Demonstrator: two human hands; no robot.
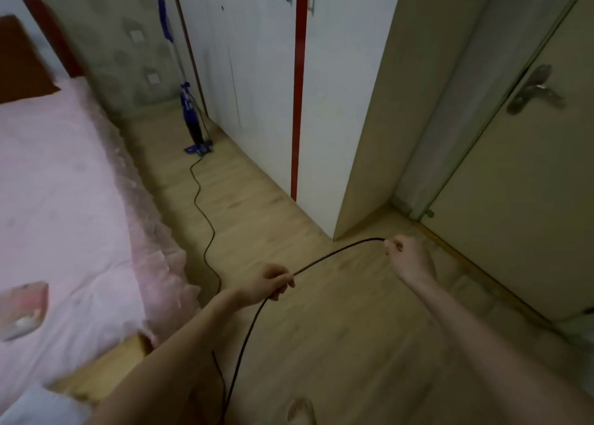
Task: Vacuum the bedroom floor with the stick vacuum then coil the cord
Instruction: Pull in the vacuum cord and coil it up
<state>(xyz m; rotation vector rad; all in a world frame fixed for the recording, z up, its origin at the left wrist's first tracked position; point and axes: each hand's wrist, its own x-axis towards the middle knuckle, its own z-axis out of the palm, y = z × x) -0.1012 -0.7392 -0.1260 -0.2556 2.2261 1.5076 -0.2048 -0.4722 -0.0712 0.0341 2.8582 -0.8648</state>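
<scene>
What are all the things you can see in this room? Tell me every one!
stick vacuum: one, blue, standing upright by the wall at the far end of the floor.
cord: one, black, running from the vacuum along the floor up to both hands.
bed: one, pink cover, on the left.
wardrobe: one, white with a red stripe, beyond the hands.
door: one, beige with a metal handle, on the right.
floor: light wood.
left hand: one, gripping the cord.
right hand: one, pinching the cord farther along.
</scene>
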